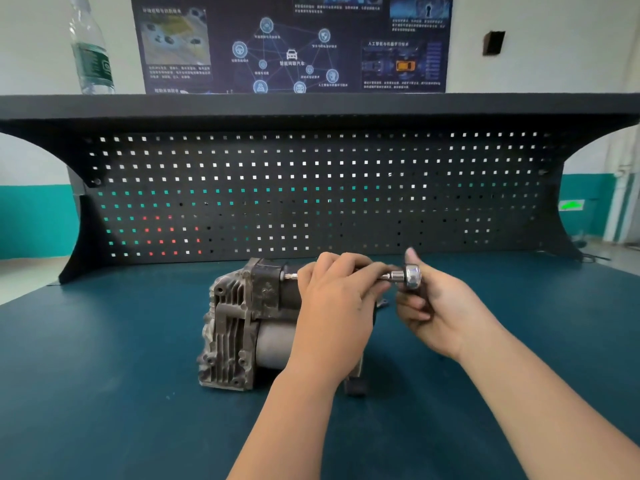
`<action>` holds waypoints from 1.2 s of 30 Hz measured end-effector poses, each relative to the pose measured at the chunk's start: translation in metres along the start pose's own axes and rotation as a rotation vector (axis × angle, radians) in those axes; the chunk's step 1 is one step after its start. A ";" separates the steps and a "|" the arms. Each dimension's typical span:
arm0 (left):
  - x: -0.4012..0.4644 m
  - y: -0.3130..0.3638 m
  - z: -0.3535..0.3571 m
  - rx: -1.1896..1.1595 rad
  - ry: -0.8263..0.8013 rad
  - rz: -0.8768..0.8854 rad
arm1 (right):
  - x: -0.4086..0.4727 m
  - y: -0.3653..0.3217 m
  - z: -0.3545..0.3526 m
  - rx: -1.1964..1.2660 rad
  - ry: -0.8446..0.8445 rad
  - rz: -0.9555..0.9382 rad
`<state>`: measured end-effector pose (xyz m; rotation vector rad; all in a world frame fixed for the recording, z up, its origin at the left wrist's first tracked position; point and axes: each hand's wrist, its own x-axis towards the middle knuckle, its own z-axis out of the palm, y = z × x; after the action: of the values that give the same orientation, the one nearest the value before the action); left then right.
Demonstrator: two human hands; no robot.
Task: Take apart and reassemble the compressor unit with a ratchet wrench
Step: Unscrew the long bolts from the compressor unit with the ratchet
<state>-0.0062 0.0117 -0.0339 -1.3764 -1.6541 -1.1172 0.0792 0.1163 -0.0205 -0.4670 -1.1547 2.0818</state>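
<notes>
- Head view: my left hand (341,296) curls round the extension bar running into the compressor unit (242,323).
- My right hand (436,306) grips the ratchet wrench (412,276).

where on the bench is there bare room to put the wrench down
Bare mat lies left of the compressor out to the bench edge, and right of the right hand toward the pegboard foot. It is crowded mid-bench, where the left hand and the ratchet wrench work.

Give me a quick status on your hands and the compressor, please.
Left hand steadying extension bar; right hand gripping ratchet wrench. Bit on compressor unit top. Nothing obstructing.
</notes>
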 end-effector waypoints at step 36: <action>0.014 0.039 -0.010 -1.174 0.041 -1.316 | 0.008 0.000 -0.007 -0.153 0.041 -0.050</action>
<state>0.0291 0.0105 -0.0106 -0.5541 -1.8833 -3.1646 0.0782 0.1263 -0.0241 -0.5445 -1.2936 1.9408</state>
